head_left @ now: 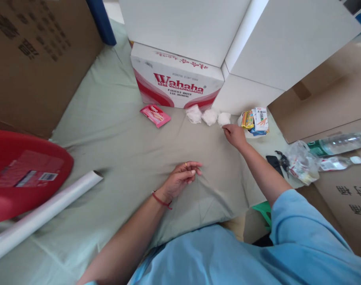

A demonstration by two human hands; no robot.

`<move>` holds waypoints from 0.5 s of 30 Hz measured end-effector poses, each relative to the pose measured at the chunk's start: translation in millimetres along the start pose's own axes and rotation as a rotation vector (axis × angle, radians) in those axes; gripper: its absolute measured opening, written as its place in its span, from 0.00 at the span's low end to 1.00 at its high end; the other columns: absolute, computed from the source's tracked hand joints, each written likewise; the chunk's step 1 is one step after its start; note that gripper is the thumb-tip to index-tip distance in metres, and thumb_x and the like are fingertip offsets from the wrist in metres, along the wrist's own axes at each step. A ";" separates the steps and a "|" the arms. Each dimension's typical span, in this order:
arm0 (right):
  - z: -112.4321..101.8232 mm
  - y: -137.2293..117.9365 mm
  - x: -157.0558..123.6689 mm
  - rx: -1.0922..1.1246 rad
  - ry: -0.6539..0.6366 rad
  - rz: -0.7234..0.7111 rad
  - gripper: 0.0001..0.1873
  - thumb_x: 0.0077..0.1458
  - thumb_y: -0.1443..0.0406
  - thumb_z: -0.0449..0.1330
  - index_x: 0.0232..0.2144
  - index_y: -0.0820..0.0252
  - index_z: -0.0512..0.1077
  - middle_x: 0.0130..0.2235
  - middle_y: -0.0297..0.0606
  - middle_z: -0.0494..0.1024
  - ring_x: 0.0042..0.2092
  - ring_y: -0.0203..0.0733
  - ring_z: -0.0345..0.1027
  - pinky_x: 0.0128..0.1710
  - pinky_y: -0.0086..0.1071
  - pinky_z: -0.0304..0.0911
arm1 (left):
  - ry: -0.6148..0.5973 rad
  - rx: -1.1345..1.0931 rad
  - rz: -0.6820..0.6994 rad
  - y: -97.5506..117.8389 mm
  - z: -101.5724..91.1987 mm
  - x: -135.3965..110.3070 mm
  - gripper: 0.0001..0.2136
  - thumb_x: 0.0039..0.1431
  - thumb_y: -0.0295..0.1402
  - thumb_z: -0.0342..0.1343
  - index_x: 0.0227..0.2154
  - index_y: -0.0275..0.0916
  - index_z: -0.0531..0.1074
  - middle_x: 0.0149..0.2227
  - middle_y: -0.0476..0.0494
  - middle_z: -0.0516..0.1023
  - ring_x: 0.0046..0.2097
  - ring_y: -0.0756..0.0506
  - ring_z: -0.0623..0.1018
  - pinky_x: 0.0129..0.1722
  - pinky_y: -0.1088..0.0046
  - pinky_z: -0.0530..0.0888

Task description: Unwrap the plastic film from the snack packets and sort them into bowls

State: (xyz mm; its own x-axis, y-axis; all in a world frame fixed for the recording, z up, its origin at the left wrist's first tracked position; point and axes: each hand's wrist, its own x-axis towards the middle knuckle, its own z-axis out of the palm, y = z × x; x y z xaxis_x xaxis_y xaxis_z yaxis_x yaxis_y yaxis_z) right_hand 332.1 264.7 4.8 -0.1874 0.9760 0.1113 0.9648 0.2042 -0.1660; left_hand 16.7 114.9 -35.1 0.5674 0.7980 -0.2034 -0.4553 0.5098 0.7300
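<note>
Three white crumpled wads, of thin plastic or tissue, lie in a row before a carton: a left wad (193, 114), a middle wad (210, 117) and a right wad (224, 118). My right hand (235, 135) is at the right wad, its fingers closed in a pinch at the near edge. My left hand (182, 178) hovers low over or rests on the green cloth (133, 158), fingers apart and loosely bent, holding nothing. To the left of the wads lies a pink snack packet (155, 115). Beside my right hand stands a white bowl (256, 135) of packaged snacks.
A Wahaha water carton (177, 81) stands at the back against white panels (186, 27). On the left are a red plastic object (26, 170), a long white roll (46, 215) and a cardboard box (40, 59). Plastic bottles (340, 143) and a clear bag (303, 160) lie at right.
</note>
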 end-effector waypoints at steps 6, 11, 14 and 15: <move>22.2 -36.4 46.4 -0.036 0.052 0.068 0.30 0.63 0.70 0.54 0.66 0.59 0.69 0.68 0.53 0.67 0.53 0.55 0.72 0.48 0.42 0.67 | 0.006 0.031 0.006 -2.6 0.6 -0.4 0.19 0.48 0.38 0.71 0.45 0.42 0.84 0.35 0.45 0.80 0.29 0.51 0.65 0.29 0.72 0.59; 25.7 -48.6 60.5 0.157 0.028 0.186 0.11 0.64 0.67 0.55 0.40 0.60 0.78 0.49 0.50 0.80 0.46 0.50 0.72 0.46 0.39 0.64 | 0.024 0.042 0.033 0.0 5.1 -1.2 0.18 0.47 0.37 0.71 0.43 0.41 0.83 0.36 0.44 0.80 0.32 0.51 0.68 0.32 0.73 0.63; 21.0 -62.0 40.4 0.615 0.149 0.308 0.07 0.61 0.61 0.60 0.33 0.57 0.72 0.35 0.40 0.77 0.34 0.40 0.66 0.36 0.34 0.62 | 0.030 0.032 0.054 4.5 4.8 -1.6 0.18 0.48 0.38 0.71 0.43 0.40 0.82 0.36 0.45 0.79 0.30 0.52 0.67 0.30 0.74 0.62; 19.5 -69.4 27.4 0.810 0.154 0.347 0.10 0.60 0.57 0.62 0.32 0.56 0.70 0.32 0.36 0.75 0.29 0.36 0.62 0.31 0.32 0.59 | 0.041 0.020 0.069 5.9 3.9 -1.4 0.18 0.48 0.39 0.71 0.43 0.40 0.82 0.36 0.45 0.78 0.30 0.52 0.66 0.29 0.74 0.61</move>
State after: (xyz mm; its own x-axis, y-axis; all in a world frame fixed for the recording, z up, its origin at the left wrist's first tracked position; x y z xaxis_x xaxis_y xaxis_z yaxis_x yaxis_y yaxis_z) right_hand 256.4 278.7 0.3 0.1737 0.9837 0.0470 0.5250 -0.0521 -0.8495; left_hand 15.9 115.5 -27.9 0.5065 0.8436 -0.1784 -0.4781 0.4470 0.7561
